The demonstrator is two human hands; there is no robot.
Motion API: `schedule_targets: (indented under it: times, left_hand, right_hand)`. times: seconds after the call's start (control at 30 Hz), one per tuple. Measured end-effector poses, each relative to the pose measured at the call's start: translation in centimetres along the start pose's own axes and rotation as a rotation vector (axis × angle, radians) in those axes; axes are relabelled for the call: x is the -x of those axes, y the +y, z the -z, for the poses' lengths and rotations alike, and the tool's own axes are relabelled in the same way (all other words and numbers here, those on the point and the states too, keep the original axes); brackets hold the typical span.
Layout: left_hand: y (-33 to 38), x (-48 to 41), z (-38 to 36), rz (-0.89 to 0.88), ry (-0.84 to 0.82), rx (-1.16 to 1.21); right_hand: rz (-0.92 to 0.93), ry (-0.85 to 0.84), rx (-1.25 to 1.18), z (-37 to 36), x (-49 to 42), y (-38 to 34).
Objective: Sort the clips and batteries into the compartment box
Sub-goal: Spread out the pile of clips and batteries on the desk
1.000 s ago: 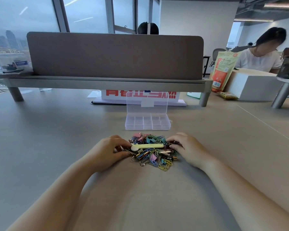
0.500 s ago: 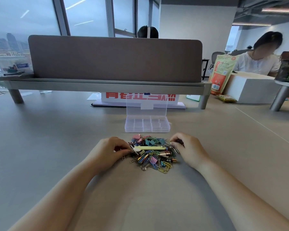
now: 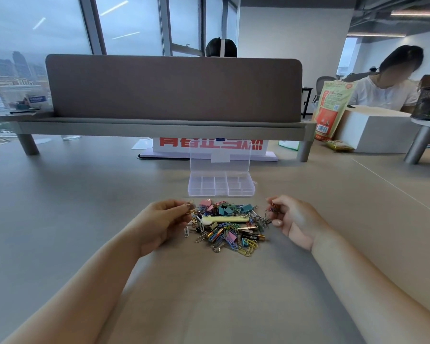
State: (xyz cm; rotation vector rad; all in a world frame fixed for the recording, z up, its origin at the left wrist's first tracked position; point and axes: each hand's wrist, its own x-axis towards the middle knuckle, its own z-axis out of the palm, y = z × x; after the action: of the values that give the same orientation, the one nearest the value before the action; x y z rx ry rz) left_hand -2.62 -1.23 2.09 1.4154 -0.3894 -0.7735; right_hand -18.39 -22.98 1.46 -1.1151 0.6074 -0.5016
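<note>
Here, the compartment box [image 3: 221, 188] stood on the desk [image 3: 85, 219] with its clear lid [image 3: 220, 157] upright along the far edge, and the compartments that could be seen appeared unfilled. The pile of clips and batteries [image 3: 225, 227] lay just in front of the box, on the wearer's side and apart from it. A cream plastic tool [image 3: 225, 219] rested across the pile. The left hand [image 3: 164, 223], in front of the box and to its left, pinched a small gold-toned clip [image 3: 189, 207] between thumb and forefinger, with the other fingers curled. The right hand [image 3: 293, 219], in front of the box and to its right, pinched a few paper clips [image 3: 273, 207] at the fingertips. Sorting appeared barely begun. The wire clips looked interlocked, so lifting either pinch could drag linked clips out of the pile and scatter them short of the box. A light pinch could also drop a clip between compartments. The box looked light, and a wrist brushing the upright lid could tip or shift it. The black battery [image 3: 252, 237], at the pile's edge farthest from the box, could roll if the pile was disturbed.
</note>
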Motion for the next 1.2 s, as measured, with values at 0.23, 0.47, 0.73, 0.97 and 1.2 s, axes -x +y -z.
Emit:
schedule_targets:
  times: [0.23,0.47,0.73,0.97,1.2]
  left_hand:
    - [0.9,-0.1,0.6,0.168,-0.126,0.462]
    - [0.6,-0.5,0.7,0.185,-0.103,0.278]
    - [-0.8,-0.8,2.3,-0.341,0.032,-1.049]
    - [-0.5,-0.5,2.5,-0.291,0.086,-1.170]
    - [-0.9,-0.9,2.2,-0.338,0.165,-1.138]
  right_hand:
    - [0.272,-0.003,0.957,1.2,0.1,0.2]
    - [0.325,0.025,1.182,1.0,-0.1,0.4]
    - [0.343,-0.024,1.224,1.4,-0.3,0.5]
    - [0.318,0.052,1.015,1.9,0.1,0.1]
    - [0.306,0.007,1.193,1.6,0.1,0.2]
